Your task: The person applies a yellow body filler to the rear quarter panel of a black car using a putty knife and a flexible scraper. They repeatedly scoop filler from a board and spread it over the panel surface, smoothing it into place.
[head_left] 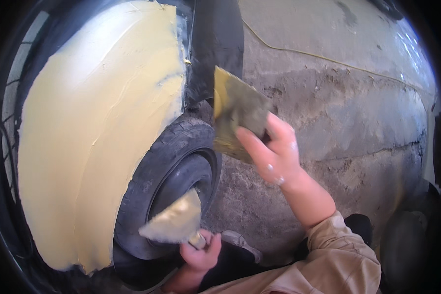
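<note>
A car's dark fender is covered with a wide coat of pale yellow body filler (83,132), streaked with spreading ridges. Low in front of the wheel, my left hand (200,254) is closed round the handle of a putty knife (176,220), whose broad blade carries yellow filler. My right hand (274,149) pinches a flat, squarish spreader (242,110) between thumb and fingers. Yellow filler is smeared along the spreader's left edge, and it hangs apart from the fender. White smears mark the back of my right hand.
The black tyre (147,181) and wheel sit just under the coated panel. Right of the car lies rough, cracked concrete floor (328,122), crossed by a thin yellowish cable (318,56). A shoe (240,242) shows at the bottom, below the wheel.
</note>
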The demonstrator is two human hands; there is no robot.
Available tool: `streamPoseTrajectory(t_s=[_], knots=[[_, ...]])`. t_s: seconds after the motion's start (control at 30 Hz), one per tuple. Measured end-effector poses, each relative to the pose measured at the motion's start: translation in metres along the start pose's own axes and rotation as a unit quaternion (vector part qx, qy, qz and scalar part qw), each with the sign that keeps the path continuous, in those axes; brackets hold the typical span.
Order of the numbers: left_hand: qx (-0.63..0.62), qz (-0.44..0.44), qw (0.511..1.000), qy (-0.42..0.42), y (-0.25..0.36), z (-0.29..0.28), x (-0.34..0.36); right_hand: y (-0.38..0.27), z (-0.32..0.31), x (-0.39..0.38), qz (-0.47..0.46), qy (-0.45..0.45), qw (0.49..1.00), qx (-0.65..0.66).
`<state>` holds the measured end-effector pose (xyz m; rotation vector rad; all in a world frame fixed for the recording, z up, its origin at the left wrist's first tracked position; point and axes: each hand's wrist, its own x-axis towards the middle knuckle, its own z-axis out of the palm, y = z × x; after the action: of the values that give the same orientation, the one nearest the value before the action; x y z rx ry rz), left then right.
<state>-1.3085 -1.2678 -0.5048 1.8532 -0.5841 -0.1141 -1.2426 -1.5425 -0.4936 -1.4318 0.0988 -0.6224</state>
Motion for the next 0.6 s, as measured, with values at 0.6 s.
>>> streamPoseTrajectory(t_s=[0.6], knots=[[-0.082, 0.043, 0.988, -0.128, -0.019, -0.031, -0.003, 0.004, 0.069, 0.038, -0.021, 0.047, 0.992, -0.114]])
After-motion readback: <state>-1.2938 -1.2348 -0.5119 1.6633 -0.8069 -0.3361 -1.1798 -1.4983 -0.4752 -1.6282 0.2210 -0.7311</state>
